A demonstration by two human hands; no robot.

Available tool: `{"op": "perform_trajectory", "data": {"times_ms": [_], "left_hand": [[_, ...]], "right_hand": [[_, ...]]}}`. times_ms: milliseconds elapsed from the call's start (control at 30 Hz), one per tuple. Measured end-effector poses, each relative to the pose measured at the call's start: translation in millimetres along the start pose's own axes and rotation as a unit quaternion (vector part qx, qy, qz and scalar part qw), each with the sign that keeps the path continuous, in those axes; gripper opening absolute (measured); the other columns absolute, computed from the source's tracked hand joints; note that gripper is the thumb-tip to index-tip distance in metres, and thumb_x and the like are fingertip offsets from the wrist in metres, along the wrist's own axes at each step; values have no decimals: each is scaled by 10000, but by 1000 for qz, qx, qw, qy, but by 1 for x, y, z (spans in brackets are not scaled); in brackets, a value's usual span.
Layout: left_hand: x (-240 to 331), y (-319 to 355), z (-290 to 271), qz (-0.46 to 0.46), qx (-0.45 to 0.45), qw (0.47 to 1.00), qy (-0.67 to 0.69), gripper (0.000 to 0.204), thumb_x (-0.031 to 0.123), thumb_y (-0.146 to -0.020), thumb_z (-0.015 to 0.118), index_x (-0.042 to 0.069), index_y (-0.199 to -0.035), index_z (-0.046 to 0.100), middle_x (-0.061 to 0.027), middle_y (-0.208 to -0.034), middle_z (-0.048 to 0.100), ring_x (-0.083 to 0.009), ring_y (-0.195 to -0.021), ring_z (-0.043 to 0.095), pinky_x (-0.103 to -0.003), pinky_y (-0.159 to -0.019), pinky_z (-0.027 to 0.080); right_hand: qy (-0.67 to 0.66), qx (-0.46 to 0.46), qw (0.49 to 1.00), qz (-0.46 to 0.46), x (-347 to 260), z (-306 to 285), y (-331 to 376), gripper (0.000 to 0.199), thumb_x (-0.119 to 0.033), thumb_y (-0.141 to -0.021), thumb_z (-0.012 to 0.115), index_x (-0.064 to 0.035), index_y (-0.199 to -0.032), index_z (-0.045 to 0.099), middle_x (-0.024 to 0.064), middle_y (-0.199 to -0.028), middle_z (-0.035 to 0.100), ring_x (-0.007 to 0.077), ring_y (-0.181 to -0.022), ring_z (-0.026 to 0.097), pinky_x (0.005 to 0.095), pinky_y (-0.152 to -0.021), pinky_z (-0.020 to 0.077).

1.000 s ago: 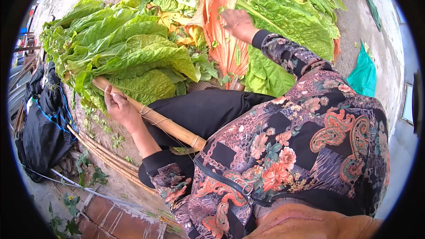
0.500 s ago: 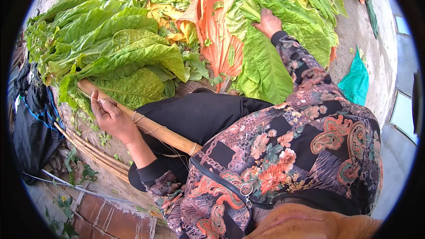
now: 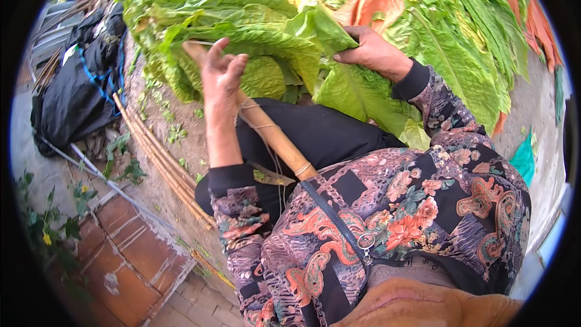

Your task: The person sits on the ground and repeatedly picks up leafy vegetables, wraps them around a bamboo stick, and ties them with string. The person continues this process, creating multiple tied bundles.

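Leaf (image 3: 339, 79) pinched in my right hand (image 3: 375, 54), above my lap beside the green pile (image 3: 230, 18), while my left hand (image 3: 221, 75), fingers spread, rests on the stick (image 3: 272, 136); I'd grip nearer the stem.

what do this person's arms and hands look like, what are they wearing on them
Both hands are bare, with no gloves. The left hand and right hand come out of long sleeves in a busy floral and paisley print of orange, pink, grey and black, each ending in a plain black cuff at the wrist.
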State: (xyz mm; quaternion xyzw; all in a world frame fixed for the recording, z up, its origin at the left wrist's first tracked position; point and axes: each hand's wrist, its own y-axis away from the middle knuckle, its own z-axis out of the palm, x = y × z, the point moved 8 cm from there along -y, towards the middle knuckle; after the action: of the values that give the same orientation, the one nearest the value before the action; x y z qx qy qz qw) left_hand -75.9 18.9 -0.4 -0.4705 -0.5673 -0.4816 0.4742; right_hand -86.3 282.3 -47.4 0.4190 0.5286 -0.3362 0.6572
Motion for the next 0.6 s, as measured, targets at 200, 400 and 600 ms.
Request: {"op": "perform_trajectory", "data": {"times_ms": [200, 400, 600], "left_hand": [[21, 18, 14, -16, -91, 992, 83, 805, 109, -756, 737, 0, -1395, 261, -37, -951, 620, -66, -747, 542, -170, -571, 379], [24, 35, -8, 28, -35, 993, 113, 714, 50, -784, 687, 24, -1387, 306, -41, -984, 592, -61, -746, 528, -170, -619, 418], [17, 53, -5, 3, -33, 994, -107, 481, -1, -841, 618, -10, -1291, 448, -27, -839, 581, -67, -714, 553, -197, -607, 444]], "right_hand": [[-59, -319, 942, 80, 1, 112, -49, 562, -253, -717, 786, 31, -1156, 580, 67, -1003, 648, 125, -882, 580, 269, -786, 464], [196, -314, 909, -193, -32, 113, -59, 811, -632, -796, 564, 44, -1224, 432, 224, -1145, 538, 284, -1092, 519, 358, -903, 435], [272, -239, 917, -166, 19, 89, -24, 346, -130, -827, 613, -10, -1108, 451, 223, -927, 601, 329, -896, 607, 397, -796, 466]]}}
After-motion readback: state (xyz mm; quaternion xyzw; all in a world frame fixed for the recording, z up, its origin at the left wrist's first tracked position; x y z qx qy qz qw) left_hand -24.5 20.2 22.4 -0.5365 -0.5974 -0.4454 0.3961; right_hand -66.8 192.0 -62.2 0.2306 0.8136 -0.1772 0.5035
